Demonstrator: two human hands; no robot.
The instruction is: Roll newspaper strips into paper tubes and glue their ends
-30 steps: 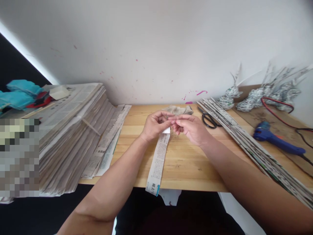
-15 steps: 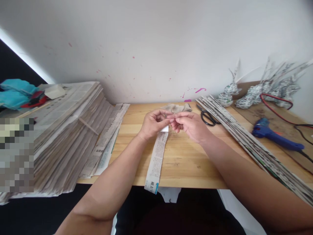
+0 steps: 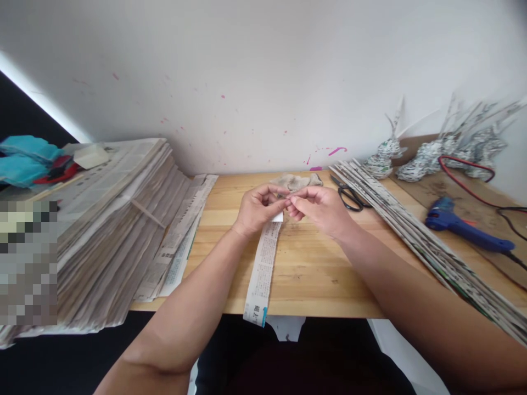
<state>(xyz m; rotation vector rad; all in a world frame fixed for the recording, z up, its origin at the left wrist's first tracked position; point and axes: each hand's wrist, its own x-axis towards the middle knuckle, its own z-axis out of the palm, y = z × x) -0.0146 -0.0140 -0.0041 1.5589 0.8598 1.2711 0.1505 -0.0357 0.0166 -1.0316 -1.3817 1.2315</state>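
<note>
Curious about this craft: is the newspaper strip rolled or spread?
Mostly spread: the newspaper strip shows flat print along its visible length; its far end is hidden.

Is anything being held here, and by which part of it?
Apparently a newspaper strip, by its far end, pinched between the left hand and right hand; the exact pinch point is hidden.

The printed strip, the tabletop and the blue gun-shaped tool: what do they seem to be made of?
Printed strip: matte newsprint, by its greyish tone and columns of small characters.
Tabletop: pale wood, by its grain; the faint sheen hints at varnish, though that's unsure.
Blue gun-shaped tool: probably hard plastic, going by its smooth, evenly coloured body.
</note>
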